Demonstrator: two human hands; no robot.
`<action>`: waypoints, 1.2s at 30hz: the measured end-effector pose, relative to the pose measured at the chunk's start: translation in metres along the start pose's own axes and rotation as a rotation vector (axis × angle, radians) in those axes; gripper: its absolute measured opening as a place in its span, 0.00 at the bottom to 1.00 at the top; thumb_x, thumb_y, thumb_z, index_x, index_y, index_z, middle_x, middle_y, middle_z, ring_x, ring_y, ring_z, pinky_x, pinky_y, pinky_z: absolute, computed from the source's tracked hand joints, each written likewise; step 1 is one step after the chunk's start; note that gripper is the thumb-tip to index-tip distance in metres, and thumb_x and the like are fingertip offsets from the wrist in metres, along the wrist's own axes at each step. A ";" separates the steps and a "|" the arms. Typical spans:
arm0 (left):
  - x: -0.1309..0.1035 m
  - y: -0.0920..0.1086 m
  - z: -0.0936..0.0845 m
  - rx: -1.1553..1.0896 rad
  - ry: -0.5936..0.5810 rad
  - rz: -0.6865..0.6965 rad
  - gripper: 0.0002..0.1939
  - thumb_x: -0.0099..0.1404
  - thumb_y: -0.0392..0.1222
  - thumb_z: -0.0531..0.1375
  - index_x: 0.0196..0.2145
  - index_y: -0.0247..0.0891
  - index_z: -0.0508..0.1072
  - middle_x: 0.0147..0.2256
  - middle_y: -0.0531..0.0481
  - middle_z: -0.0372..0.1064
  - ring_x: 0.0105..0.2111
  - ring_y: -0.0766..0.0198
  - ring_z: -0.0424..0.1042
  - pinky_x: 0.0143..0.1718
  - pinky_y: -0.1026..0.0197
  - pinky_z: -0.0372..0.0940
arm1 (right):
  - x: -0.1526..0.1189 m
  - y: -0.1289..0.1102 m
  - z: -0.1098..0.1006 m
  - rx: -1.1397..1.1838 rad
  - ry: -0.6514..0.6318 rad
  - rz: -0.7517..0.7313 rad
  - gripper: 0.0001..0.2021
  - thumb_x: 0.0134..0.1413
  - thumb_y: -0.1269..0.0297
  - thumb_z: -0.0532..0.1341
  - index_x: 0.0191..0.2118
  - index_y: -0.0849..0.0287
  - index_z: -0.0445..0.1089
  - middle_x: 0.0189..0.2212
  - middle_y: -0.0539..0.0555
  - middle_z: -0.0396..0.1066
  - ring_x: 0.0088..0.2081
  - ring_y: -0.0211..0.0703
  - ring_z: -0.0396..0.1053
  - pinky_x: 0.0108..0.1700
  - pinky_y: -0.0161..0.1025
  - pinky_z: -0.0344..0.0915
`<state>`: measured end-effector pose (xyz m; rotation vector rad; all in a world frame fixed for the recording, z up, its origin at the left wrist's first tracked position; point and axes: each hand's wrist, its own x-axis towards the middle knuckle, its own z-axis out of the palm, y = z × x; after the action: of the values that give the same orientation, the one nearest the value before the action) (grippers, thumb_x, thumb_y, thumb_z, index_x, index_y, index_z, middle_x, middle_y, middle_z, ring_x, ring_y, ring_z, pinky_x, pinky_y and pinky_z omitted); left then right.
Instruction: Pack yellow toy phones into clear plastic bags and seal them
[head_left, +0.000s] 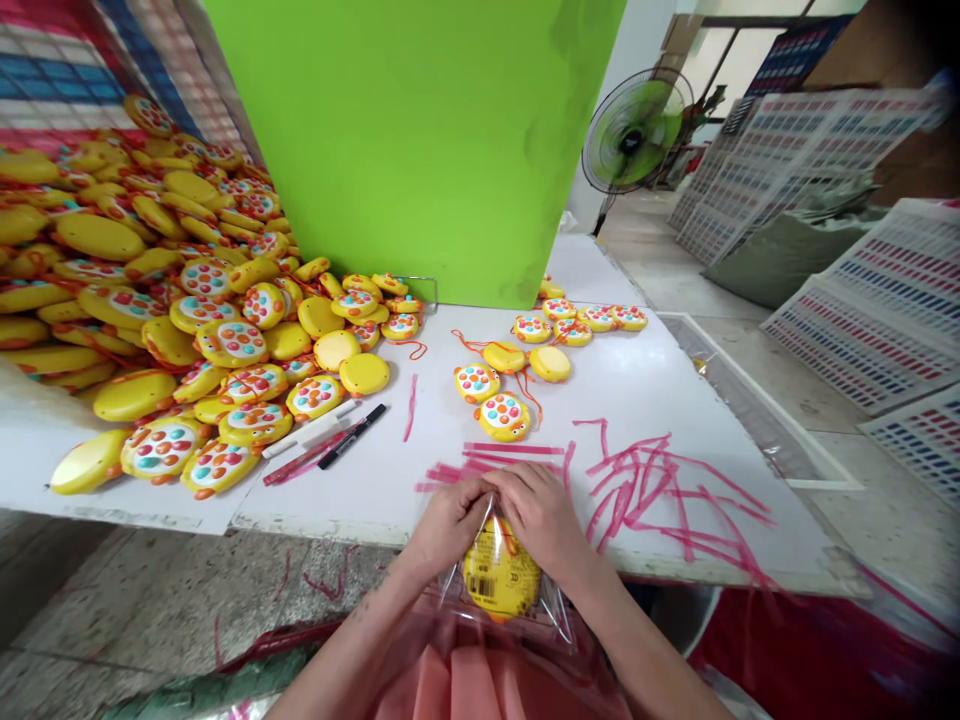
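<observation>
At the near edge of the worktop [600,390], my left hand [448,525] and right hand [541,508] are brought close together, curled and pinching the top of a clear bag [559,618]; their fingertips are partly hidden. Just below them hangs the bag with a yellow toy [501,578] inside, dark print and a barcode showing over it and an orange cord near its top. Pink strips [514,450] lie just beyond my hands, and a looser tangle [645,490] spreads to their right, some ends drooping over the edge. Farther ahead of my hands sit four loose toys [502,415], two with their coloured dots up, two showing plain yellow; beyond those, slightly right, is a cluster [597,318] of more. Left of my hands lie a black marker [352,437] and white pens [307,432], with a big heap [232,343] of toys past them. Straight ahead stands a green panel [420,140].
</observation>
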<state>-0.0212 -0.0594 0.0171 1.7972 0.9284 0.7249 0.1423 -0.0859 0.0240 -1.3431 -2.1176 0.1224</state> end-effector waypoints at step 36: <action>0.000 -0.001 0.002 0.007 0.028 -0.015 0.13 0.67 0.36 0.52 0.43 0.39 0.75 0.38 0.48 0.76 0.35 0.62 0.72 0.39 0.63 0.64 | -0.005 0.003 0.005 0.107 0.026 0.110 0.15 0.58 0.77 0.52 0.46 0.56 0.69 0.40 0.55 0.72 0.42 0.46 0.69 0.43 0.45 0.68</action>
<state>-0.0199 -0.0606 0.0157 1.7883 0.9634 0.7402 0.1438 -0.0875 0.0165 -1.3894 -1.9871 0.2591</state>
